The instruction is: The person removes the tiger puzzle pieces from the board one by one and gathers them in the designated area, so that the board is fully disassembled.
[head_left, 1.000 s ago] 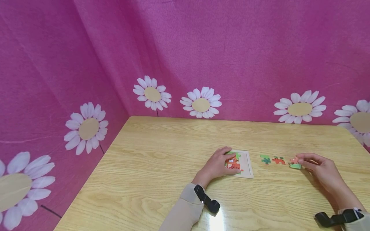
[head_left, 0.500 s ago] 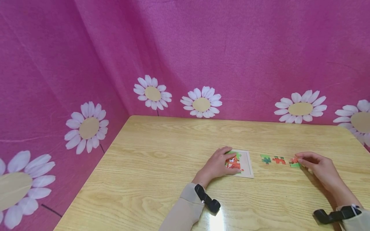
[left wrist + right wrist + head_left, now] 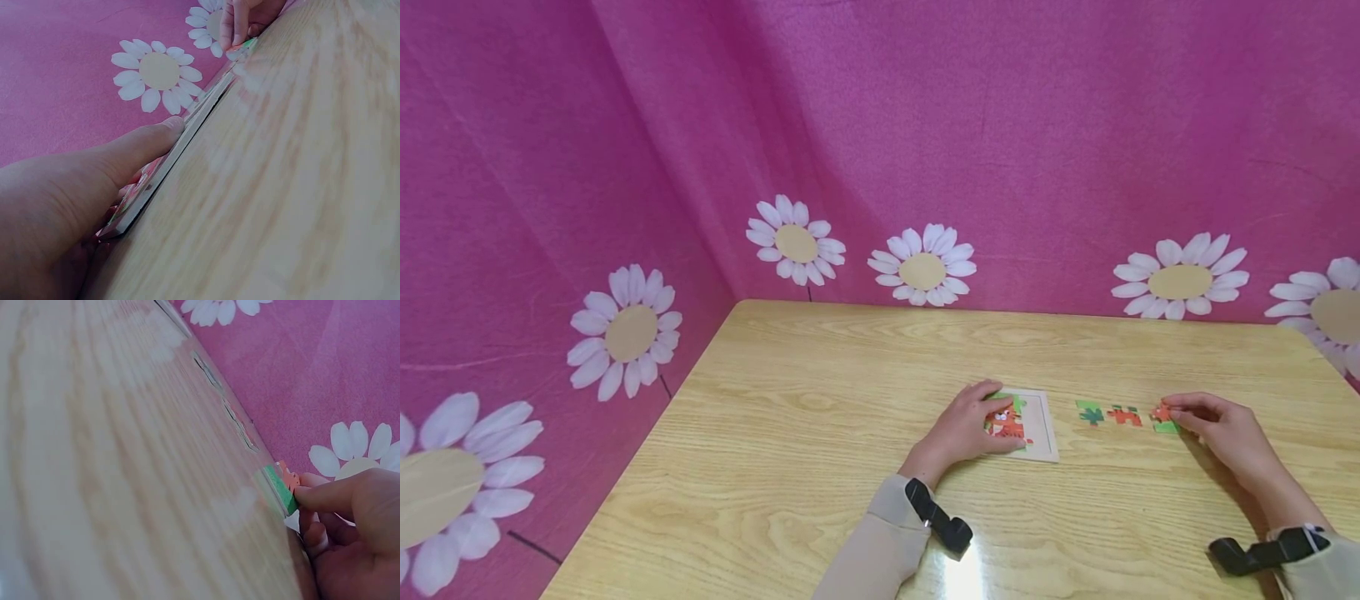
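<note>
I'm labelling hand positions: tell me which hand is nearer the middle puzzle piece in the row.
Right. The right hand is just right of the middle piece, pinching the end piece; the left hand is farther off to its left, holding the board.

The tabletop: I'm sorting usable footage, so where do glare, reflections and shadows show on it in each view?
Head view: a bright glare patch on the tabletop near the bottom edge, plus a shadow beneath the right hand; left wrist view: pale, hazy reflections across it; right wrist view: a whitish reflection near the top.
</note>
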`<control>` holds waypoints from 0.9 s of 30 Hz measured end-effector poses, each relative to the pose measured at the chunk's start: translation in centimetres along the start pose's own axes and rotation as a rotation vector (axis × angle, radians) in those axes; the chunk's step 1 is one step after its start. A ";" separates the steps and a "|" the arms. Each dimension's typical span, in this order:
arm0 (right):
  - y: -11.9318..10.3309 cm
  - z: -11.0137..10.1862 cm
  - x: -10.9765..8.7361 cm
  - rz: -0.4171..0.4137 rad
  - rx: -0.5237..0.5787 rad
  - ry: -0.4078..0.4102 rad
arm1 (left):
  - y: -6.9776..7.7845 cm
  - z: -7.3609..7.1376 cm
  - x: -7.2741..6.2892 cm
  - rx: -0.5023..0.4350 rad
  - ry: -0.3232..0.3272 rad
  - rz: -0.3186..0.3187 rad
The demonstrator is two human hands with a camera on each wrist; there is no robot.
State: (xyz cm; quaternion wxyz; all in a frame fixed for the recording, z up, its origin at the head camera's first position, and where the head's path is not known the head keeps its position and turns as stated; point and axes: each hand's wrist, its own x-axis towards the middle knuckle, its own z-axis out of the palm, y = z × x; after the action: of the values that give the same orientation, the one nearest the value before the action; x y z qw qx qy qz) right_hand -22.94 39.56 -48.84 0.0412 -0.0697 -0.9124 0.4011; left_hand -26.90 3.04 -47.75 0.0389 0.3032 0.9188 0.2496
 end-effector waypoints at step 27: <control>-0.1 0.2 0.0 0.034 -0.016 0.014 | 0.1 -0.1 -0.1 0.009 0.010 0.000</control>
State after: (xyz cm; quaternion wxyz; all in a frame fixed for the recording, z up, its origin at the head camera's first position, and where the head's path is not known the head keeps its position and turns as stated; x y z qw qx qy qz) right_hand -22.96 39.39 -48.91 0.0400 -0.0884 -0.9140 0.3940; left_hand -26.81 3.06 -47.64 0.0329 0.3019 0.9201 0.2472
